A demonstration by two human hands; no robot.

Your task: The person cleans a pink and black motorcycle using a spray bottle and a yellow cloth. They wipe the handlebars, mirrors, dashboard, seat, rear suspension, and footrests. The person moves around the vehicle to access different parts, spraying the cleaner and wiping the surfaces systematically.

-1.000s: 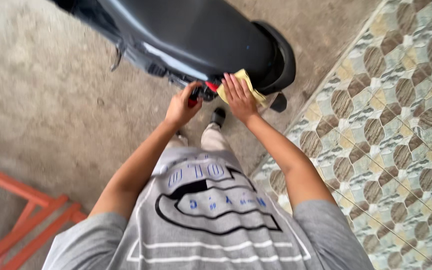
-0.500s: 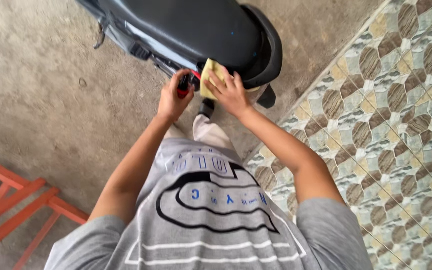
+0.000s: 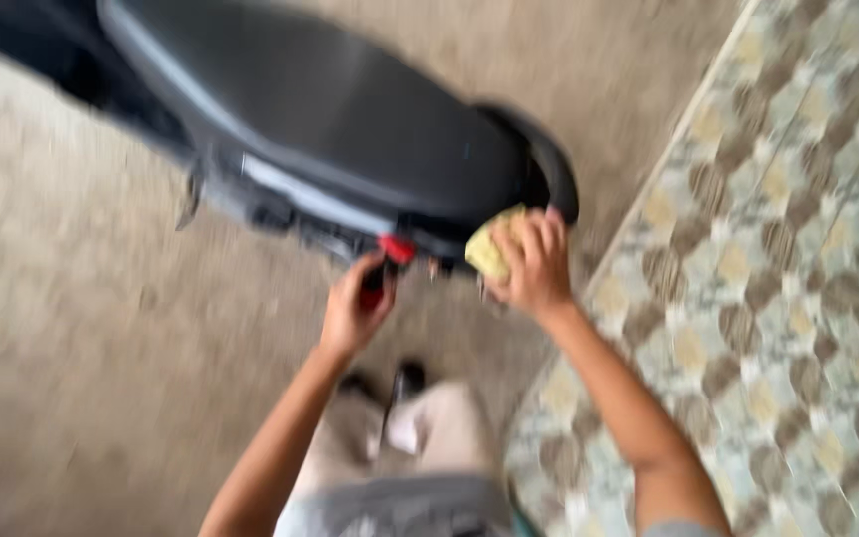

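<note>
Head view: my right hand (image 3: 534, 267) presses a yellow cloth (image 3: 489, 249) against the scooter's (image 3: 350, 129) rear edge, fingers closed on it; my left hand (image 3: 355, 303) pinches the red part (image 3: 395, 249), bare concrete floor (image 3: 82, 348) at frame left.

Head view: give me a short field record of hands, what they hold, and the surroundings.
view: head camera, looking down, blurred
left hand: gripping a small red and black part at the scooter's rear
right hand: pressing a yellow cloth against the scooter's rear
scooter: black seat, parked on the concrete floor
floor on the right: patterned tiles
person: standing, light trousers
</note>
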